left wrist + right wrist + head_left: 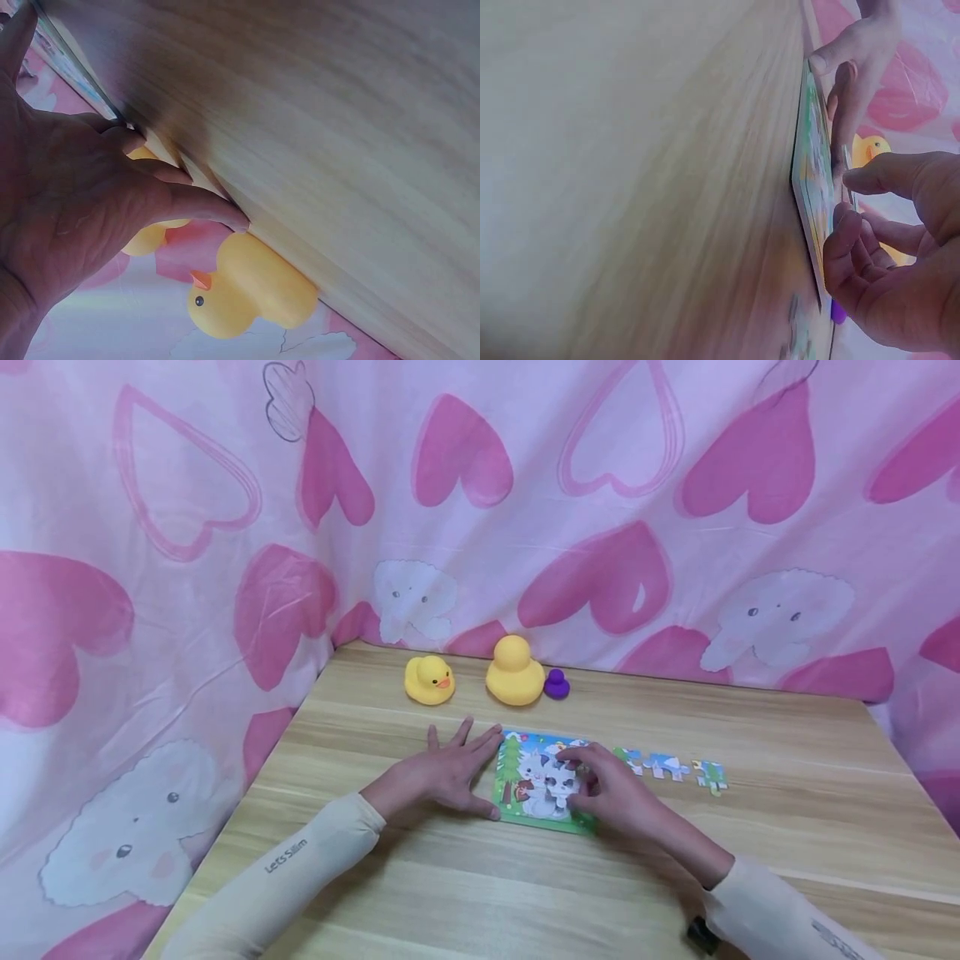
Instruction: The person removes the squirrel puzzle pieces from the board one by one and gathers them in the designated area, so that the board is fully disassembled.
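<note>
Along the far edge of the wooden surface (787,827) stand three toys in a row: a small yellow duck (430,680), a bigger yellow duck (514,672) and, just beside it, a small purple duck (556,684). Behind hangs a pink heart-patterned cloth (187,527).

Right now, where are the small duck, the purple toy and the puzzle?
small duck (429,680), head view, on its body.
purple toy (557,684), head view, on its middle.
puzzle (525,777), head view, on the picture's bare middle.

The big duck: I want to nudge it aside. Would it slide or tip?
The big duck sits on a broad base on the smooth table, so it probably slides. It looks hollow, likely light. Pushed high at its head, it might tip.
</note>
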Available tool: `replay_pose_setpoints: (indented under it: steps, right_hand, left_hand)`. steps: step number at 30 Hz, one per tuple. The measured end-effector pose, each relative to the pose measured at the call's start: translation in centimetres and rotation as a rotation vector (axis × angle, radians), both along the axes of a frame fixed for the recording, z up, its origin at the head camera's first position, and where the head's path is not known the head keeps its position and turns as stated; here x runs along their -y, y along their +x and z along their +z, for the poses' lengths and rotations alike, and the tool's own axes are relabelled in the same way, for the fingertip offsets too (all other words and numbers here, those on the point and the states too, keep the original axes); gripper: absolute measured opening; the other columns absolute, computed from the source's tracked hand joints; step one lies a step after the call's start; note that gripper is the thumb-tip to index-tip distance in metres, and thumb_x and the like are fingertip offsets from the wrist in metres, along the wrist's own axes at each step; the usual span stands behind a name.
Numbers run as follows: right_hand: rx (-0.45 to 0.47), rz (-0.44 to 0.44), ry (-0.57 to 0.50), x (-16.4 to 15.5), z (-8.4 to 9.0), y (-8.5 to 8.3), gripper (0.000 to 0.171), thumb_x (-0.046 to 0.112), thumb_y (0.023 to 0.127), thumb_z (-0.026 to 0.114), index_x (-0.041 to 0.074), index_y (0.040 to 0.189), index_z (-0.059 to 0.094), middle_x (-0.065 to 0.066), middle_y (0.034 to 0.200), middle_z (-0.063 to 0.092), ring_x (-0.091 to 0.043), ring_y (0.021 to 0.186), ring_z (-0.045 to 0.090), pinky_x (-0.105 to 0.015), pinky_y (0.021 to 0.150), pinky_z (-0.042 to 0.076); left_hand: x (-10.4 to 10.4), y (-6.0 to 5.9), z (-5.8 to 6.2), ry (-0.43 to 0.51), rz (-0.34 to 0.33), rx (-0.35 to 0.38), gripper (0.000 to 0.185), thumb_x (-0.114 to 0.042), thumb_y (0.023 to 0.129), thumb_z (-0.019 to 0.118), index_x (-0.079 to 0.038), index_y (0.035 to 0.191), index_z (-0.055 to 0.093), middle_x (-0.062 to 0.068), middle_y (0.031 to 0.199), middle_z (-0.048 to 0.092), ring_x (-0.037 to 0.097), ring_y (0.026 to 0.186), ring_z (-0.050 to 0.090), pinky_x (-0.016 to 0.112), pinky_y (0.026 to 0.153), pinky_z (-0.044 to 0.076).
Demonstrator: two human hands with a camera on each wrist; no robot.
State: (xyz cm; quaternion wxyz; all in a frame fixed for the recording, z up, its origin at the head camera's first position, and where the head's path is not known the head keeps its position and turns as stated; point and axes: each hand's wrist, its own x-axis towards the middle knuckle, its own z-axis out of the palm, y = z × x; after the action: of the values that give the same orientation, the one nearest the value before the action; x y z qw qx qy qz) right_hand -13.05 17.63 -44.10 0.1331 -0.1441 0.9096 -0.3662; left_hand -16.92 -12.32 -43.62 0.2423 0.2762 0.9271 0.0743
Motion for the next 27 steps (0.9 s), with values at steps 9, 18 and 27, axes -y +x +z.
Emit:
replay_pose_setpoints:
  steps: [9,18,27]
  right_hand:
    - [-0.131,0.001,-0.019,-4.9,-0.2,2.1,0.063,-0.002,0.085,0.081,0.011,0.144,0.063,-0.006,0.114,0.063,-0.014,0.088,0.061,-0.021,0.068,0.055]
    - [-0.223,0.005,0.039,-10.3,-0.7,2.9,0.064,-0.007,0.084,0.08,0.007,0.143,0.061,-0.009,0.114,0.06,-0.007,0.081,0.064,-0.02,0.069,0.059]
    - [-0.335,-0.003,-0.007,-13.4,-2.0,3.4,0.063,-0.012,0.078,0.082,0.004,0.137,0.066,-0.005,0.107,0.062,0.002,0.086,0.061,-0.021,0.068,0.06]
  left_hand:
    - [0.0,0.1,-0.5,0.0,-0.002,0.014,0.126,-0.085,0.081,0.067,-0.026,0.172,0.002,-0.01,0.181,-0.005,0.039,0.166,-0.013,0.088,0.117,-0.004]
    - [0.1,0.1,-0.4,0.002,-0.003,0.005,0.126,-0.083,0.082,0.067,-0.025,0.172,0.003,-0.009,0.181,-0.005,0.039,0.166,-0.012,0.088,0.116,-0.004]
    - [0.0,-0.1,-0.2,0.006,-0.004,0.003,0.125,-0.083,0.082,0.067,-0.025,0.172,0.002,-0.01,0.18,-0.006,0.039,0.166,-0.014,0.088,0.116,-0.005]
